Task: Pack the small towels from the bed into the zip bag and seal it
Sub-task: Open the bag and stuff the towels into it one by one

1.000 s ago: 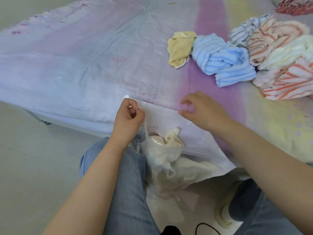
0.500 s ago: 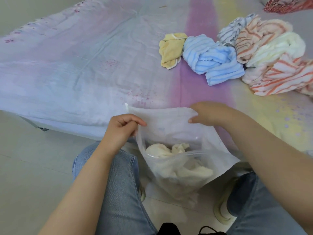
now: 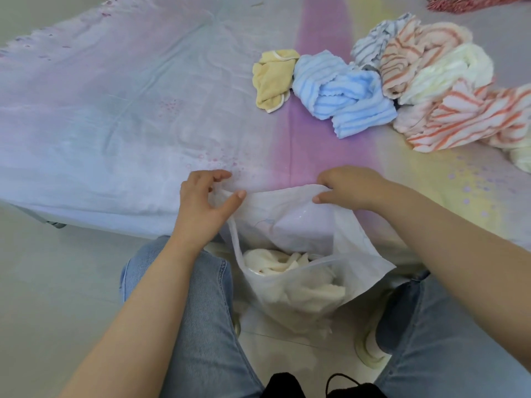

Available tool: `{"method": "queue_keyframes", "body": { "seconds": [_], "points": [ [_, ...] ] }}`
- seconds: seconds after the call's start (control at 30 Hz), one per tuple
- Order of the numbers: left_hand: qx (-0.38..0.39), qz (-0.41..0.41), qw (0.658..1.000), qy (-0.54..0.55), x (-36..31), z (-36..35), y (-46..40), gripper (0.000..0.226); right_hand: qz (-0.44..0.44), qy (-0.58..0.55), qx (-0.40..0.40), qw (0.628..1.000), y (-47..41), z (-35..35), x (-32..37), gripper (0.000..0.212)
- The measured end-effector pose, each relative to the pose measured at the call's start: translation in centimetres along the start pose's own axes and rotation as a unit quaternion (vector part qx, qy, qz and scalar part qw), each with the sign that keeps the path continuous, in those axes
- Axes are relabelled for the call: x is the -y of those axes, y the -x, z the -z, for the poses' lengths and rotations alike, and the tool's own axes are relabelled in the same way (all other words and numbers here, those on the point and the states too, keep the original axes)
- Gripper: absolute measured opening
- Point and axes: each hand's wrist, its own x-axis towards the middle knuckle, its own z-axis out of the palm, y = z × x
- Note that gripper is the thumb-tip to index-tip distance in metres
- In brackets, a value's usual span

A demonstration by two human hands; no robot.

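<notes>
- At the frame's centre, the left hand [image 3: 202, 206] pinches the zip bag's [image 3: 301, 234] far rim between thumb and curled fingers; the right hand [image 3: 349, 186] grips the same rim, fingers folded over it.
- The bag hangs open off the bed [image 3: 115, 124] edge, a cream towel [image 3: 283, 262] crumpled inside.
- Upper right, a yellow towel [image 3: 273, 79], blue towel [image 3: 344, 93] and striped towels [image 3: 459, 116] lie heaped.
</notes>
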Motion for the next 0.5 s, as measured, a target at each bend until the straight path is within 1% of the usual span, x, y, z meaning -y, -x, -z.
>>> {"method": "queue_keyframes", "body": {
  "seconds": [0.07, 0.13, 0.17, 0.2, 0.27, 0.33, 0.37, 0.4, 0.43, 0.47, 0.5],
  "points": [
    [0.036, 0.003, 0.999, -0.011, -0.1, -0.4, -0.2, 0.035, -0.01, -0.066, -0.044, 0.997, 0.1, -0.2, -0.2, 0.029],
    [0.04, 0.009, 0.999, 0.0, -0.1, -0.5, -0.4, 0.032, -0.033, -0.168, -0.085, 0.981, 0.1, -0.3, -0.5, 0.02],
    [0.043, 0.009, 0.999, 0.011, 0.0, -0.5, -0.6, 0.031, -0.043, -0.202, -0.091, 0.974, 0.0, -0.3, -0.6, 0.017],
    [0.053, 0.009, 0.998, 0.015, 0.0, -0.5, -0.8, 0.029, -0.045, -0.204, -0.078, 0.975, -0.1, -0.3, -0.6, 0.015],
    [0.1, 0.007, 0.995, 0.012, 0.2, -0.7, -1.1, 0.03, -0.031, -0.169, -0.008, 0.985, -0.4, -0.1, -0.5, 0.015],
    [0.139, 0.005, 0.99, -0.015, 0.5, -1.1, -1.3, 0.037, -0.03, -0.196, 0.085, 0.977, -0.7, 0.7, -0.4, 0.019],
    [0.143, 0.003, 0.989, -0.033, 0.6, -1.3, -1.3, 0.037, -0.037, -0.227, 0.109, 0.967, -0.9, 1.3, -0.4, 0.024],
    [0.146, 0.004, 0.988, -0.055, 0.6, -1.4, -1.2, 0.037, -0.049, -0.259, 0.093, 0.96, -1.6, 1.8, -0.8, 0.029],
    [0.145, 0.0, 0.987, -0.069, 0.7, -1.4, -1.2, 0.038, -0.068, -0.294, 0.025, 0.953, -2.6, 2.2, -1.3, 0.031],
    [0.15, -0.003, 0.986, -0.077, 0.7, -1.4, -1.1, 0.041, -0.094, -0.316, -0.084, 0.94, -3.7, 2.5, -2.1, 0.028],
    [0.153, -0.001, 0.985, -0.079, 0.7, -1.4, -1.1, 0.042, -0.121, -0.319, -0.206, 0.917, -5.0, 2.8, -3.1, 0.024]
  ]
}}
